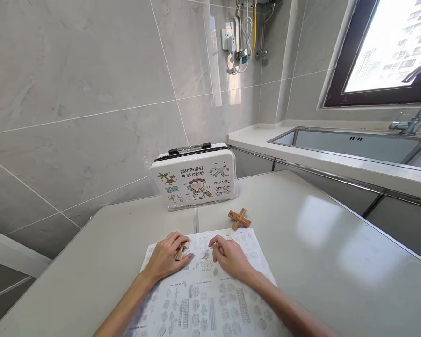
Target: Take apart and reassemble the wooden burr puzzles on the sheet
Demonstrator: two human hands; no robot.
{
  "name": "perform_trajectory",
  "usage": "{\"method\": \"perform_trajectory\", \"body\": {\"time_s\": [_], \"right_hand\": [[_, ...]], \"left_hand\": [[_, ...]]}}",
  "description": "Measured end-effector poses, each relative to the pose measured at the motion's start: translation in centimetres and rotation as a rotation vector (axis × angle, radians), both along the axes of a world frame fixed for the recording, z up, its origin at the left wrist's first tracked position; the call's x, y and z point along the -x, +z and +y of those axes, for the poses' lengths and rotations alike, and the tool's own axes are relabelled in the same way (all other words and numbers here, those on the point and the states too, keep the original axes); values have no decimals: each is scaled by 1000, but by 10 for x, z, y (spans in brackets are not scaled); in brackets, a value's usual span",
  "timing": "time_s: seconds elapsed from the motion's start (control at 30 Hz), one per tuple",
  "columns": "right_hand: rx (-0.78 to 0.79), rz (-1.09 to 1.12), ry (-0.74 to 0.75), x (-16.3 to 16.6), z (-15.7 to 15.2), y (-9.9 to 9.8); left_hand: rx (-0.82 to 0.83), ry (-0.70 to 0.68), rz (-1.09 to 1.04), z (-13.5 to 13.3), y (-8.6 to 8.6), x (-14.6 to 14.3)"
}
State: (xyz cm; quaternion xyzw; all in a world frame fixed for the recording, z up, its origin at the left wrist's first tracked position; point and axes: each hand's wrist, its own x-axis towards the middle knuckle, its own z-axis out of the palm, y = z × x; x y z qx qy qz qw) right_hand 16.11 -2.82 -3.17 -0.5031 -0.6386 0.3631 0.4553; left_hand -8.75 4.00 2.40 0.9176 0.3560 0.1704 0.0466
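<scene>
A large printed sheet (203, 281) with rows of small grey diagrams lies flat on the table. On its left part my left hand (168, 255) is curled around some notched wooden puzzle pieces (181, 252), partly hidden by the fingers. My right hand (229, 255) rests on the sheet to the right, fingers bent inward with the index finger toward the paper. I cannot make out anything in it. Just past the sheet's far edge sits a cross-shaped wooden puzzle (239, 219), apart from both hands.
A white hard case (196, 180) with cartoon prints and a black handle stands at the back of the white table (323, 262) against the tiled wall. To the right is a counter with a sink (354, 145) and a faucet (416, 119).
</scene>
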Motion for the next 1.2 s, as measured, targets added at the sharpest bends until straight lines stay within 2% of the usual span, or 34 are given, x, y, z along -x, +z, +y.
{"method": "perform_trajectory", "body": {"time_s": [0.1,0.23,0.33,0.43,0.63,0.77,0.87,1.03,1.2], "right_hand": [[15,78,-22,-1,3,-3],[26,174,-125,-6,9,-9],[18,213,-190,-11,12,-11],[20,216,-208,-13,12,-11],[22,120,-198,-12,10,-10],[-12,2,-154,-17,8,-7],[-54,-108,-65,-21,5,-2],[-105,-354,102,-22,-3,2],[-122,-508,128,-21,-3,2]], "left_hand": [[-8,-15,-27,-10,-4,-34],[-24,-66,-49,-21,-13,-78],[-21,-76,-50,-24,-20,-95],[-6,-64,-47,-27,-26,-100],[68,-58,-84,-28,-24,-90],[172,-125,-138,-21,-19,-68],[215,-144,-122,-15,-19,-48],[270,-45,-198,-12,-26,-26],[542,88,-418,-13,-30,-22]]}}
